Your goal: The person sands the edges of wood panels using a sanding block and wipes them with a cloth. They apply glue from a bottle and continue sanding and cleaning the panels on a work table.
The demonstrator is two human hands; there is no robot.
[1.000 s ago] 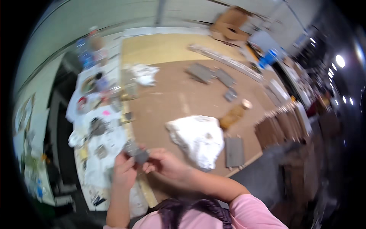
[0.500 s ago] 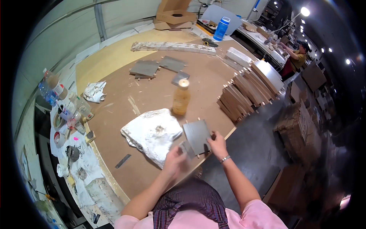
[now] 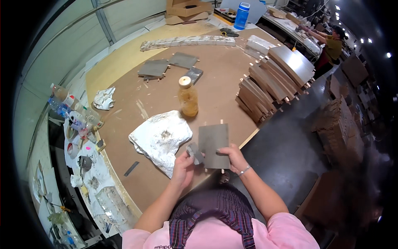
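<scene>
In my right hand is a flat grey rectangular panel with small wooden pegs sticking out at its top and bottom ends. The thumb lies on the panel's face, and the other fingers are hidden behind it. My left hand grips a small grey flat piece, perhaps a sanding pad, close to the panel's left edge. A crumpled, stained white cloth lies on the table left of the panel. Beyond the cloth stands a bottle of amber liquid with a pale lid.
Stacked pegged panels line the table's right edge. Several grey panels lie farther back. A dark flat strip rests left of the cloth. Bottles crowd the left side; a blue water bottle stands behind. A co-worker is at another table.
The panel has straightened and now faces me more squarely. My left hand, blurred before near the panel's lower left corner, has shifted slightly up and left with the grey piece. The view has shifted slightly.
</scene>
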